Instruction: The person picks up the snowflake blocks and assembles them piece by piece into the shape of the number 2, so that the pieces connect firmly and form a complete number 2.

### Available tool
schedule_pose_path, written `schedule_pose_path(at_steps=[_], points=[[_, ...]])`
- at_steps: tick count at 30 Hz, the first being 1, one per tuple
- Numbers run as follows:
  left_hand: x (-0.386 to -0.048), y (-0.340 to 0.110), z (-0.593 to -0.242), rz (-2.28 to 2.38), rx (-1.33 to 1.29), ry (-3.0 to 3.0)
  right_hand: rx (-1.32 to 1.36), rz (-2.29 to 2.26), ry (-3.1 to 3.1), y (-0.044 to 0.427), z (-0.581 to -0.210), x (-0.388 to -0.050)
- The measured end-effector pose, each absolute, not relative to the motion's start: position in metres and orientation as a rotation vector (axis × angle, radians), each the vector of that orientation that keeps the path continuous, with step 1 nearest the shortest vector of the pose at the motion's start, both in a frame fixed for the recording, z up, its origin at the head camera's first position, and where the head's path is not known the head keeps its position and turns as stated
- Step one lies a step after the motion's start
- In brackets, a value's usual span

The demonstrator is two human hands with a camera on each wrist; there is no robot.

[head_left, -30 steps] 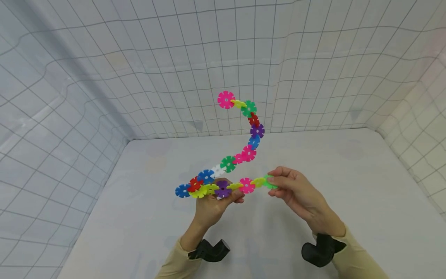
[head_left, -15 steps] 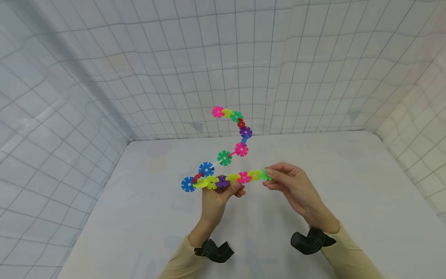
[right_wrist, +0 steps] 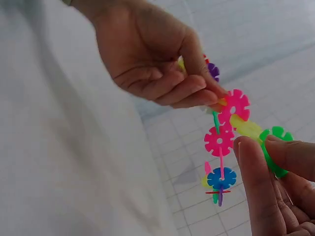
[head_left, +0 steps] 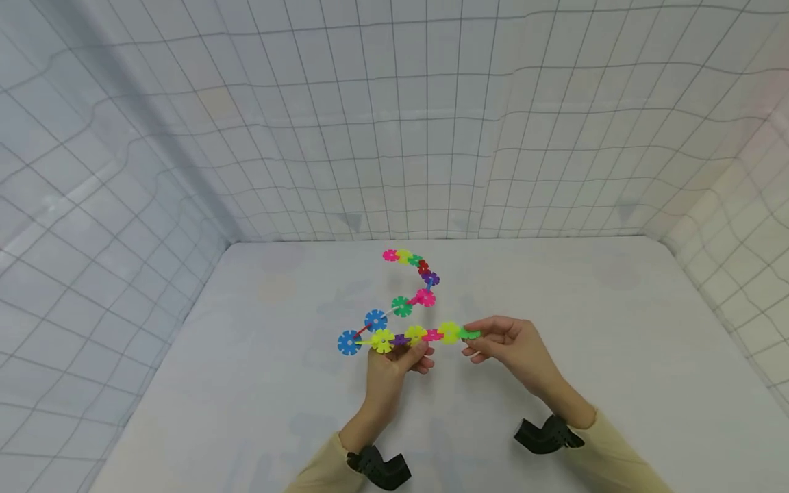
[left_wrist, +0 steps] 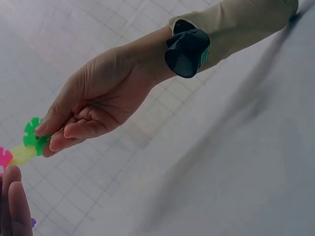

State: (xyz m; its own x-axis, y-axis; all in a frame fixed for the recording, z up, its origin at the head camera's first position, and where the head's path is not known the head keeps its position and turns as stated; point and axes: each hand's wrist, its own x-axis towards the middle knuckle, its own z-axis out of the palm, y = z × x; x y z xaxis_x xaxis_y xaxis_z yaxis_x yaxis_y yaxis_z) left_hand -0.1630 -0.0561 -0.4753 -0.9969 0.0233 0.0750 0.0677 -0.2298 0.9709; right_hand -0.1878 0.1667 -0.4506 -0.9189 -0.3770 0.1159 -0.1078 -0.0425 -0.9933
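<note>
A chain of slotted plastic snowflake discs in several colours bends into an S-like curve above the table. Its free far end finishes in a pink disc; a blue disc marks the turn at left. My left hand holds the near row from below, its thumb at a yellow disc. Between thumb and fingers, my right hand pinches the light green disc at the row's right end. A yellow disc and a pink disc link it toward the left hand.
A white table spreads beneath the hands. White walls with a dark grid enclose its back and sides. Each wrist carries a black camera mount.
The chain has tipped, so its free far end now appears lower, over the table rather than against the back wall. Both hands keep their hold and have shifted slightly.
</note>
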Motion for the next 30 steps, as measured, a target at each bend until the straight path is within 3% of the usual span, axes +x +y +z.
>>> schedule_pose_path(at_steps=[13,30], points=[[-0.156,-0.047,-0.499,-2.508,0.152,-1.955,-0.69,-1.946,2.308,0.164,-0.476,-0.184],[-0.162,-0.05,-0.512,-2.546,0.221,-2.019,-0.55,-1.765,2.414,0.155,-0.461,-0.18]])
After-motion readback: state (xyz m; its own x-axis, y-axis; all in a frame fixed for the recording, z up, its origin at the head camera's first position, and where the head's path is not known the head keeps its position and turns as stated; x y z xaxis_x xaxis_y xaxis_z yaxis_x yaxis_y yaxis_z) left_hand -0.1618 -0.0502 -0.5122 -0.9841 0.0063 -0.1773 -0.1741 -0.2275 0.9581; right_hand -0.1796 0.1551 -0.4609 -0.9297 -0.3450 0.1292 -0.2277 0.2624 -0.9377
